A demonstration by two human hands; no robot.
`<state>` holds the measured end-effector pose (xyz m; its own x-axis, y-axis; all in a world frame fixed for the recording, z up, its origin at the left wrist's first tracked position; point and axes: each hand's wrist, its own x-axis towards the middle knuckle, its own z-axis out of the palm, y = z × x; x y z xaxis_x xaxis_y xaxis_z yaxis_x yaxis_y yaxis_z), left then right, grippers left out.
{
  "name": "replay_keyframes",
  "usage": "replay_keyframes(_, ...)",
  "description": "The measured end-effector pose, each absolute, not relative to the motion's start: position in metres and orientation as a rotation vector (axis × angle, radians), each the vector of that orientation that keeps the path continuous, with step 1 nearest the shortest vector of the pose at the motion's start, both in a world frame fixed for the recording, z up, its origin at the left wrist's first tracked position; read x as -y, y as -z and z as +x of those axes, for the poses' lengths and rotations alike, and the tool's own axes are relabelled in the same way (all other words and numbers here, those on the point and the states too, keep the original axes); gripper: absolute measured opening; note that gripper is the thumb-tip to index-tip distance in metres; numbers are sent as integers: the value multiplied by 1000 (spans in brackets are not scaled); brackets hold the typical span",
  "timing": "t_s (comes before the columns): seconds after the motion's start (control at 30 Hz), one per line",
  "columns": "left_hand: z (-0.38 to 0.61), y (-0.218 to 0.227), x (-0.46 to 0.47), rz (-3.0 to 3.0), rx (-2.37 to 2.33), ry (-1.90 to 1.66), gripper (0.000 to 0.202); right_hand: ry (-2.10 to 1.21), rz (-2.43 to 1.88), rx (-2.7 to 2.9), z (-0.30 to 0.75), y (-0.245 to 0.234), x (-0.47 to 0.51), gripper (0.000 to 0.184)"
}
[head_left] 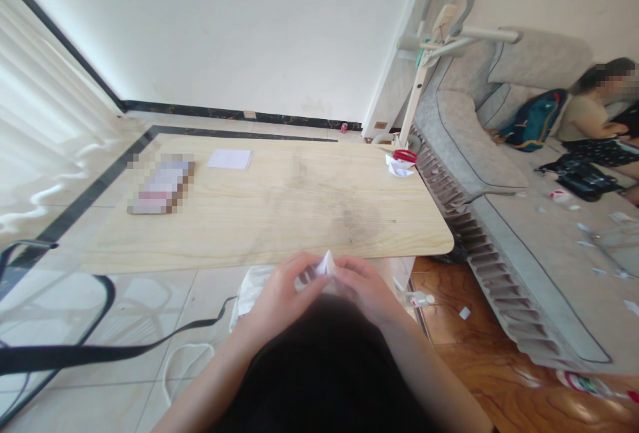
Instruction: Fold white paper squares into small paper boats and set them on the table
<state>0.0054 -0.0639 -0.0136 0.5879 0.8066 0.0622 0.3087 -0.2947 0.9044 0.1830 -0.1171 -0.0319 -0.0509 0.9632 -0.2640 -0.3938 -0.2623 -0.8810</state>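
Both my hands meet just below the near edge of a pale wooden table [269, 220]. My left hand [279, 296] and my right hand [367, 287] pinch a small folded piece of white paper [325, 265] between their fingertips. The fingers of both hands are closed on it. Only a white corner of the paper shows above the fingers; the rest is hidden. On the table lie a sheet of white paper [229, 158] at the far side, a folded white paper shape [399, 167] at the far right and red-handled scissors [403, 155] beside it.
A blurred flat object [160, 187] lies on the table's left. A grey sofa [524, 220] runs along the right, with another person [599, 120] seated on it, a blue bag [532, 120] and paper scraps. A white lamp stand [419, 80] rises by the table's far right corner. Black straps [74, 353] cross the tiled floor.
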Motion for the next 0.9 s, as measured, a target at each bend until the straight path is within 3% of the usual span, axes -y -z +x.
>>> replay_keyframes(0.23, 7, 15, 63, 1780, -935, -684, 20, -1470, -1183, 897, 184, 27, 117, 25)
replay_keyframes(0.4, 9, 20, 63, 1716, -949, -722, 21, -1256, -1263, 1078, 182, 19, 117, 18)
replay_keyframes(0.5, 12, 24, 65, 1629, -1052, -801, 29, -1018, -1368, 1216, 180, 17, 118, 13)
replay_keyframes(0.7, 20, 25, 76, 1302, -1059, -870, 28, -217, -1470, 1548, 177, 20, 120, 10)
replay_keyframes(0.9, 25, 26, 78, 1151, -895, -854, 33, -48, -1429, 1785, 171, 23, 118, 12)
